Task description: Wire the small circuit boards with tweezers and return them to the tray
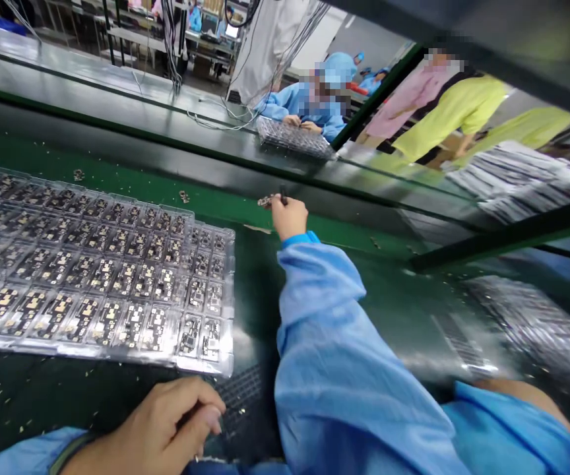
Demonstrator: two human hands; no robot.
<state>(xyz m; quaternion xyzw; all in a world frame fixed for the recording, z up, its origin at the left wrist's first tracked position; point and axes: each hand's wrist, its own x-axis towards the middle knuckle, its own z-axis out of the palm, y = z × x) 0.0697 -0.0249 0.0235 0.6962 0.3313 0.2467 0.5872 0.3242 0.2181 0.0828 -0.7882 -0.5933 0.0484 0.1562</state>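
Observation:
My right hand [289, 216] is stretched forward over the green mat, its fingers closed round a small dark tool [284, 194]. Beside its fingertips is a small metallic part [265, 201]; whether the fingers touch it is unclear. Near the front edge, my left hand [159, 422] is curled, thumb and fingers drawn together; anything between them is too hidden to name. Clear plastic trays [209, 367], stacked at the left and filled with small circuit boards [158, 328], lie beyond my left hand.
Small parts [184, 196] and bits lie scattered on the green mat [225, 210]. A metal ledge [131, 142] runs behind. More clear trays [537, 323] are at the right, near another blue sleeve [517, 435]. Across the ledge, a person in blue [285, 99] handles a tray [295, 137].

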